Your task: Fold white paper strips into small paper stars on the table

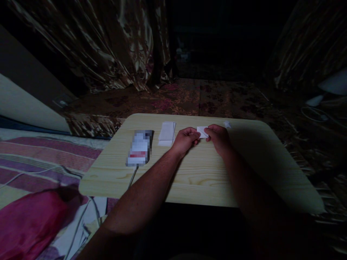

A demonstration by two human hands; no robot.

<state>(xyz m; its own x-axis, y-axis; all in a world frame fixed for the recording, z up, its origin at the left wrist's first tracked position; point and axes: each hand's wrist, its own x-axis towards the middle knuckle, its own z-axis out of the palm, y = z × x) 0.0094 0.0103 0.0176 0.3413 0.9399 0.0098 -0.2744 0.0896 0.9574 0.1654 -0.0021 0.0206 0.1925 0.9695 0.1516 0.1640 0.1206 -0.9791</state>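
just right of frame center, the left hand (186,140) and right hand (219,136) pinch 1 small folded paper (201,132) over the bench (202,177); likely a folding step, next calling for firm, even pressing.

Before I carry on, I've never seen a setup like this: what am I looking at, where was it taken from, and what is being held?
There's no machine here, just a person's two bare hands. The single picture comes from a camera worn on the head, looking forward and down, so the arms reach in from the bottom edge. The left hand and right hand pinch a small folded white paper between them. On the wooden table, a stack of white paper strips lies left of the hands; farther left is a pixelated flat object with a cable at its near end. A tiny white piece lies beyond the right hand.
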